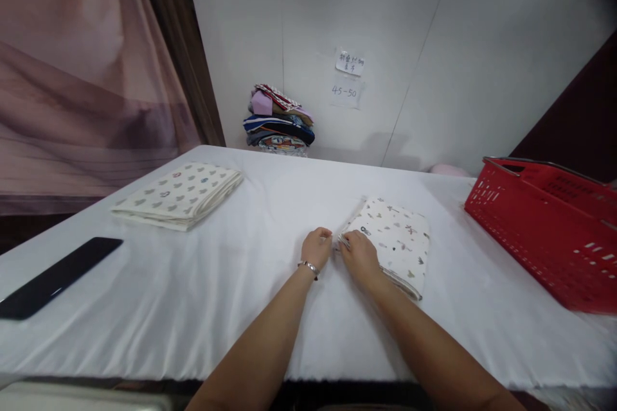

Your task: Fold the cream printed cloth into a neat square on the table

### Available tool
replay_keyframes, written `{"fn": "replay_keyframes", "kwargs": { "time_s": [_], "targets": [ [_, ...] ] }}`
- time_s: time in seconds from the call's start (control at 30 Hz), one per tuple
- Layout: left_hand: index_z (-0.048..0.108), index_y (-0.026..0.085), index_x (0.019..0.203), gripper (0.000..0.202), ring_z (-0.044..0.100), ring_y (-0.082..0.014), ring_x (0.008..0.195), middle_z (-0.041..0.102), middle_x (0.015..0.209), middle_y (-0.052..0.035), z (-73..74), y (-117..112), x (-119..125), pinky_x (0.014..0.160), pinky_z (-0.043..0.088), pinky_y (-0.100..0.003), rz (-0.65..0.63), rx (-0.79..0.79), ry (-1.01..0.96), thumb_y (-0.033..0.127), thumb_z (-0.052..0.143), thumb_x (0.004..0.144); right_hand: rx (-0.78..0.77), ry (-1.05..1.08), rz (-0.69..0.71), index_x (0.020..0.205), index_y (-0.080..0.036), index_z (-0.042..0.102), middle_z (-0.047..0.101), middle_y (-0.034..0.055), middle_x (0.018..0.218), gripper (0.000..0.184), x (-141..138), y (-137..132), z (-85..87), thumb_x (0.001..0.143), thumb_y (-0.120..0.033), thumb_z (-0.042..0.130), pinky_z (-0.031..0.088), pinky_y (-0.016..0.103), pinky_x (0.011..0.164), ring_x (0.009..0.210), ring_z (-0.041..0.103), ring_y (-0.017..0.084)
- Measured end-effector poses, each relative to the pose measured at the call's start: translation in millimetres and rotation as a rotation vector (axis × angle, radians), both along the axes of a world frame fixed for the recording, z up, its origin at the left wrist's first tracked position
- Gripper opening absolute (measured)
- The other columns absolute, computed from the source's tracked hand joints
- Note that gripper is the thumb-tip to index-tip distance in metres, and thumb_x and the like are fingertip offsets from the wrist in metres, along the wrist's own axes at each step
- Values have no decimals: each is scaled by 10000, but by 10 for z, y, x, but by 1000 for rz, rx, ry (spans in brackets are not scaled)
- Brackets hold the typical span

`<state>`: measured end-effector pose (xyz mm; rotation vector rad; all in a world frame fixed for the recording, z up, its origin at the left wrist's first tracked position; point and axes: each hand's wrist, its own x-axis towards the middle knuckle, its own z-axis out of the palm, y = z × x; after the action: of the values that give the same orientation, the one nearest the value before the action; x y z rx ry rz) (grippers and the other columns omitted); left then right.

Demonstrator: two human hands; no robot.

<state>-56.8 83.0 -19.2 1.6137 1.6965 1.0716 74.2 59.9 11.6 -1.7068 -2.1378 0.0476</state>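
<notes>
A folded white cloth (398, 237) printed with small scattered motifs lies on the table, right of centre, its layered edge showing at the front. My right hand (360, 257) rests over its left edge, with fingers and thumb closed on the folded layers. Just to the left, my left hand (317, 249) wears a bracelet at the wrist; its fingers are pinched together at the cloth's left edge, and the fingertips are partly hidden. Farther left lies another folded cloth (180, 192), cream with grey motifs and a few coloured ones.
A white sheet covers the table (231, 282). The red plastic basket (544, 225) stands at the right. A black flat object (58, 276) lies at the left edge. Folded fabrics (279, 122) are stacked behind the table, below handwritten paper signs (348, 77) on the wall.
</notes>
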Motion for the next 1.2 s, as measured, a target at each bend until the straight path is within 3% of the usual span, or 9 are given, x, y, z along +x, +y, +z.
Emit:
{"fn": "replay_keyframes", "kwargs": {
  "time_s": [0.13, 0.27, 0.47, 0.77, 1.2],
  "targets": [
    [657, 220, 772, 128, 504, -186, 993, 645, 931, -22, 47, -55, 11, 889, 336, -328, -61, 33, 303, 277, 544, 752, -19, 4, 1, 857, -189, 563, 586, 48, 882, 147, 2, 9, 33, 852, -271, 442, 342, 252, 702, 841, 511, 167],
    [641, 222, 708, 184, 487, -184, 992, 632, 921, -19, 30, -72, 50, 891, 294, -356, -133, 50, 385, 294, 494, 791, -17, 5, 8, 839, -191, 561, 588, 50, 887, 128, 10, 18, 34, 844, -254, 450, 342, 250, 692, 838, 511, 169],
    [606, 211, 764, 100, 516, -165, 945, 634, 879, -17, 12, -43, 62, 911, 286, -336, -119, 20, 300, 258, 518, 765, -15, 43, 3, 886, -190, 559, 587, 44, 893, 149, 27, 12, 1, 853, -266, 435, 351, 250, 717, 857, 511, 166],
    [606, 217, 715, 121, 556, -144, 854, 653, 806, 12, 8, -33, 88, 1007, 207, -361, -118, -11, 197, 225, 494, 758, 24, 89, 26, 873, -191, 552, 586, 43, 878, 136, 45, 21, -36, 855, -263, 438, 355, 247, 728, 854, 512, 169],
    [582, 202, 669, 101, 589, -126, 735, 658, 704, 34, 19, -30, 109, 1025, 202, -370, -93, -6, 104, 201, 496, 722, 18, 98, 23, 871, -189, 555, 584, 44, 874, 150, 37, 3, -49, 857, -264, 426, 352, 251, 718, 846, 508, 168]
  ]
}}
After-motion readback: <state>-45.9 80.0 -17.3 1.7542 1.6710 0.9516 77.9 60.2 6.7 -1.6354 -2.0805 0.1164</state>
